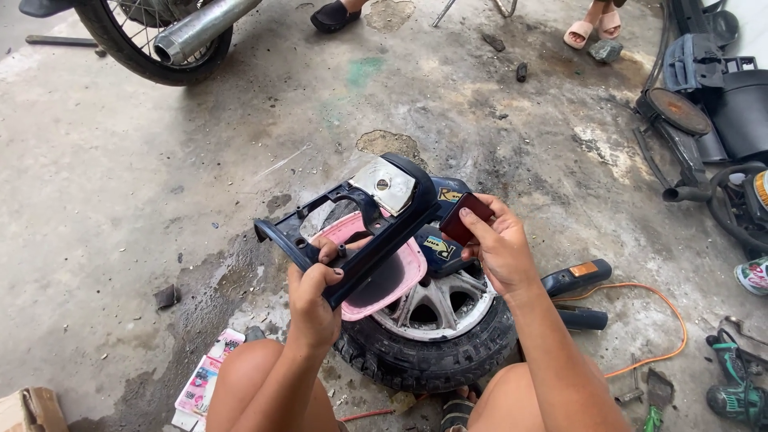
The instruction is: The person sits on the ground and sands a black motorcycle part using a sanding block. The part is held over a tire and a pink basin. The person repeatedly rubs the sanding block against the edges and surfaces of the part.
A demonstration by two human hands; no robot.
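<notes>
Dark-blue plastic frame [352, 232] clamped in the left hand [314, 300], held tilted above a pink basin [404, 280] resting on a wheel [436, 336] lying on the concrete floor [120, 200]. Right hand [500, 248], just right of the frame, pinches a small dark-red lens [465, 218] between its fingertips. Orange cable [656, 320] trails at right.

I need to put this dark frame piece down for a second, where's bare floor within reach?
Barest is the grey concrete floor left of the left hand, between the parked motorcycle's rear wheel and the flat pink packet. Right of the right hand is crowded: orange cable, green power tool, black parts.
</notes>
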